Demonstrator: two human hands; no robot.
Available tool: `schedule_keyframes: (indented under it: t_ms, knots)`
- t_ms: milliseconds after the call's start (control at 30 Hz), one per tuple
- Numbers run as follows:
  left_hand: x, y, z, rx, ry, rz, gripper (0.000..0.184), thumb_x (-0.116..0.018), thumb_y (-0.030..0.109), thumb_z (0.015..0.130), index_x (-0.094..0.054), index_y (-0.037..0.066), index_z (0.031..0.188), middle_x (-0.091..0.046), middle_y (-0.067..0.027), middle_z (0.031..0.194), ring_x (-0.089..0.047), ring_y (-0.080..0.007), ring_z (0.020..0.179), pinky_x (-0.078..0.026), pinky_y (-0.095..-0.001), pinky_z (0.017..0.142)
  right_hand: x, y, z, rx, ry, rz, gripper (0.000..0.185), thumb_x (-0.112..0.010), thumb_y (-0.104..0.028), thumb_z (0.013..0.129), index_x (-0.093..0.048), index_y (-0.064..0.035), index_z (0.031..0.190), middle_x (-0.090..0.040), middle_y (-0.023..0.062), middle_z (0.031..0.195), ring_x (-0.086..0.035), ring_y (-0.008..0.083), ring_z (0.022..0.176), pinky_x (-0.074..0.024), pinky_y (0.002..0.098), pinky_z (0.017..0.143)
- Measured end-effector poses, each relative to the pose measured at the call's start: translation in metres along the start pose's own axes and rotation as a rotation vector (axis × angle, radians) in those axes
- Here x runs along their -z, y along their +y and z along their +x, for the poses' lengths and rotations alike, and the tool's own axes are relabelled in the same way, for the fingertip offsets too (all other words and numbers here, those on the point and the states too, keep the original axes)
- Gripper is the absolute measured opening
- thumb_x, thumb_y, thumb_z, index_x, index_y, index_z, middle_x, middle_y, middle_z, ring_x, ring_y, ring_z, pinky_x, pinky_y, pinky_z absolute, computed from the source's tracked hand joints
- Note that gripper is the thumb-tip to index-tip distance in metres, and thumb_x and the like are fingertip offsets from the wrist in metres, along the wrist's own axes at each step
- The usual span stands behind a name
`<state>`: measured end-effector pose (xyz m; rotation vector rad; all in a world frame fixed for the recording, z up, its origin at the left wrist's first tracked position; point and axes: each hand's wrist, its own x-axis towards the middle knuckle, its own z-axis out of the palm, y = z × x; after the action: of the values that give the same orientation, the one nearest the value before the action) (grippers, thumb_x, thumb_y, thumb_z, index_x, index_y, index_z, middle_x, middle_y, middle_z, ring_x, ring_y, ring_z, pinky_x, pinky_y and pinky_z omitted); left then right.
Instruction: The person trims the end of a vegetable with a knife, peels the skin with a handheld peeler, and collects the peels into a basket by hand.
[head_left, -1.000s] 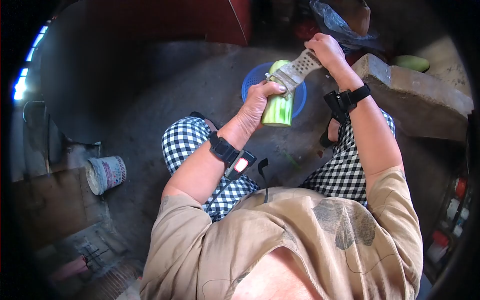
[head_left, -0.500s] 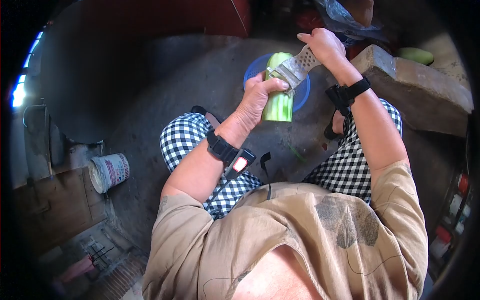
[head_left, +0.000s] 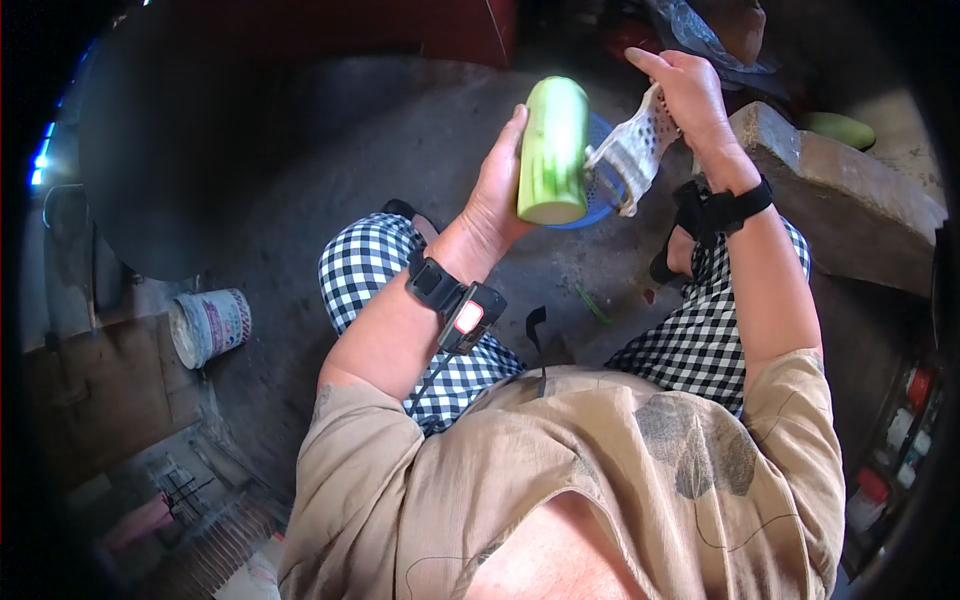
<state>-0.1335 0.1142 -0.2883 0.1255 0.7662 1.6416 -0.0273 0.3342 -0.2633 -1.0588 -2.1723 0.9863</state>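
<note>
My left hand [head_left: 498,190] is wrapped round the left side and back of a pale green gourd [head_left: 556,150], which is partly peeled and has a cut flat lower end. Darker green strips of skin show on its lower part. In my right hand [head_left: 692,95] is a metal peeler [head_left: 638,150] with a perforated handle, its blade end just right of the gourd and apart from it. Below both hands a blue plastic basket [head_left: 603,205] stands on the floor, mostly hidden behind the gourd and the peeler.
A concrete ledge [head_left: 850,180] runs along the right, with another green gourd [head_left: 840,130] on it. On the left lies a white bucket [head_left: 212,325]. A green scrap [head_left: 594,305] is on the dark floor between my feet. Several jars stand at the far right.
The peeler has come off the gourd and moved right. My left hand has turned the gourd and raised it slightly, and its thumb now lies along the gourd's left side.
</note>
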Motion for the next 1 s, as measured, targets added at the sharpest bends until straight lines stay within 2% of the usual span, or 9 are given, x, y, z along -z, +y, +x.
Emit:
schedule_keyframes:
  t_ms: [133,233,300,400,533,633,833,933,1000]
  knots:
    - [0.004,-0.006,0.003,0.052,-0.088,-0.037,0.062,-0.029,0.053,0.103,-0.044,0.006,0.14,-0.057,-0.0141,0.132,-0.061,-0.0232,0.115,-0.051,-0.039,0.1,0.005,-0.032,-0.012,0.051,-0.025,-0.116,0.047,-0.067,-0.048,0.084,-0.07,-0.0025,0.073,-0.064,0.0121,0.065,-0.062,0.0219,0.057,-0.0505,0.0364,0.063]
    - [-0.004,-0.005,-0.004,0.051,-0.061,-0.022,0.064,-0.031,0.056,0.102,-0.044,0.007,0.14,-0.057,-0.0145,0.132,-0.061,-0.0234,0.116,-0.051,-0.0396,0.1,0.007,-0.044,-0.011,0.115,-0.003,-0.18,0.047,-0.066,-0.048,0.084,-0.071,-0.0024,0.075,-0.065,0.0126,0.067,-0.065,0.024,0.062,-0.0516,0.038,0.066]
    - [-0.013,0.001,-0.01,0.068,-0.082,-0.017,0.065,-0.037,0.056,0.1,-0.044,0.006,0.14,-0.058,-0.0149,0.131,-0.062,-0.0231,0.115,-0.052,-0.0394,0.099,0.01,-0.048,-0.005,0.174,-0.008,-0.264,0.048,-0.065,-0.049,0.085,-0.072,-0.0024,0.077,-0.067,0.0129,0.069,-0.067,0.0253,0.065,-0.0523,0.0386,0.067]
    - [-0.012,0.0,-0.009,0.067,-0.086,0.031,0.066,-0.046,0.056,0.097,-0.043,0.005,0.14,-0.059,-0.0156,0.128,-0.063,-0.0225,0.111,-0.054,-0.0384,0.096,0.003,-0.048,-0.011,0.109,0.0,-0.255,0.05,-0.064,-0.051,0.085,-0.073,-0.0028,0.079,-0.068,0.0129,0.072,-0.068,0.0266,0.068,-0.0525,0.0388,0.069]
    - [-0.003,-0.004,-0.003,0.071,-0.027,0.018,0.064,-0.052,0.051,0.097,-0.042,0.004,0.139,-0.06,-0.0161,0.123,-0.066,-0.0209,0.106,-0.058,-0.0357,0.09,-0.01,-0.031,-0.017,0.003,-0.007,-0.226,0.048,-0.065,-0.051,0.085,-0.073,-0.0035,0.078,-0.068,0.0119,0.072,-0.067,0.0257,0.067,-0.052,0.0382,0.067]
    - [-0.002,-0.007,0.002,0.064,-0.02,0.014,0.063,-0.051,0.051,0.097,-0.042,0.003,0.138,-0.06,-0.016,0.123,-0.066,-0.0209,0.106,-0.058,-0.0358,0.089,-0.007,-0.024,-0.012,-0.001,-0.031,-0.193,0.047,-0.066,-0.049,0.085,-0.073,-0.003,0.079,-0.068,0.0123,0.072,-0.067,0.0246,0.066,-0.0519,0.0385,0.066]
    - [-0.008,-0.002,-0.001,0.062,-0.006,0.107,0.066,-0.052,0.052,0.095,-0.042,0.003,0.138,-0.061,-0.0164,0.123,-0.066,-0.0222,0.107,-0.057,-0.0386,0.091,-0.01,-0.025,-0.008,0.129,-0.017,-0.211,0.044,-0.067,-0.046,0.084,-0.073,-0.0023,0.078,-0.066,0.0126,0.068,-0.064,0.0239,0.06,-0.0517,0.037,0.064]
    - [-0.003,-0.007,0.005,0.101,0.024,0.102,0.065,-0.052,0.053,0.095,-0.044,0.004,0.138,-0.061,-0.0167,0.122,-0.066,-0.0226,0.106,-0.058,-0.0392,0.089,-0.012,-0.027,-0.01,0.13,-0.039,-0.109,0.043,-0.067,-0.044,0.085,-0.073,-0.0026,0.078,-0.065,0.0123,0.066,-0.064,0.0241,0.057,-0.0518,0.0353,0.061]
    - [-0.002,-0.008,0.006,0.108,-0.004,0.104,0.064,-0.052,0.053,0.095,-0.045,0.005,0.137,-0.062,-0.0164,0.122,-0.067,-0.0227,0.105,-0.058,-0.0397,0.089,-0.014,-0.032,-0.013,0.128,-0.014,-0.077,0.042,-0.069,-0.041,0.086,-0.07,0.0001,0.078,-0.061,0.0119,0.063,-0.059,0.0205,0.055,-0.0489,0.0349,0.059]
